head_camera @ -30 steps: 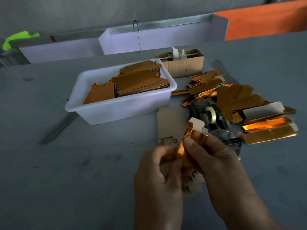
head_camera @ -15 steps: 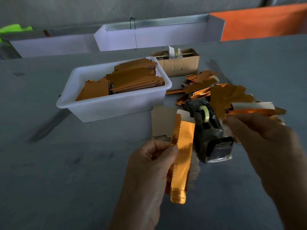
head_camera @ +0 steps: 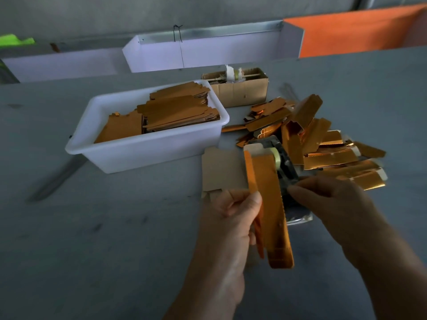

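A flattened gold carton [head_camera: 270,204] is held upright in front of the tape dispenser [head_camera: 286,167], pinched near its upper part between the thumb and curled fingers of the left hand [head_camera: 231,218], above the grey surface [head_camera: 92,239]. The carton's long seam is turned towards the dispenser, seemingly so that tape can be laid along it. The right hand [head_camera: 330,199] is stretched to the near end of the dispenser with its fingertips drawn together at the cutter. Whether a strip of tape is already pinched there cannot be told.

A plain card blank [head_camera: 221,169] lies flat just left of the dispenser, brown side up. Further left and behind stands a white tub [head_camera: 150,155], in which flat cartons are stacked in neat piles, probably as stock or sorted work. To the right of the dispenser a loose heap of gold cartons [head_camera: 328,155] is spread, within easy reach of the right hand. A small cardboard box [head_camera: 242,92] is set behind the dispenser, its contents too small to make out. The dispenser is judged to be placed centrally so that both hands can meet over it.
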A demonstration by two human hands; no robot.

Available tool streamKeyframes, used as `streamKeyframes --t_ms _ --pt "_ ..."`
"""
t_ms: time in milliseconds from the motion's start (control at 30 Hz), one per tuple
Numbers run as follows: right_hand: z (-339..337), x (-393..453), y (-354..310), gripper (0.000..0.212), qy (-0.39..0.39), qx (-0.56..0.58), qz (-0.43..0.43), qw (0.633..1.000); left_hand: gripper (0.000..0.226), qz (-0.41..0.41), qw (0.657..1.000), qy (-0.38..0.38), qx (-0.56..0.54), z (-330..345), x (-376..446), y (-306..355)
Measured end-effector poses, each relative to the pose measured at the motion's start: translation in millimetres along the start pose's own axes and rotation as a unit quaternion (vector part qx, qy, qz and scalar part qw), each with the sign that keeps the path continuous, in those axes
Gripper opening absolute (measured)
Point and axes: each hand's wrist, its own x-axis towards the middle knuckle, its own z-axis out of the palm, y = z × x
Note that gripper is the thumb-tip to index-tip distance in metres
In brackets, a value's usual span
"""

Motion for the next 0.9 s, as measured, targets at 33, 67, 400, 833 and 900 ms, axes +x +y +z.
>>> streamKeyframes --t_ms 33,67,400,833,900 --pt "1 0 0 0.010 0.001 0.005 0.004 1.000 0.019 0.000 1.000 -0.009 -0.001 2 0 -2" --pt "2 -1 -1 0.009 0.002 0.010 0.005 1.000 0.021 -0.003 1.000 -0.018 0.000 5 0 -3" --pt "4 -11 -2 0.022 -0.019 0.257 0.092 0.962 0.019 -0.017 0.999 -0.037 0.026 11 6 -12" --pt "20 -31 9 0.009 0.121 0.029 -0.007 0.992 0.014 0.020 0.995 -0.074 0.064 19 8 -4" --pt "22 -32 11 0.008 0.123 0.019 -0.008 0.992 0.014 0.024 0.994 -0.077 0.075 19 8 -3"
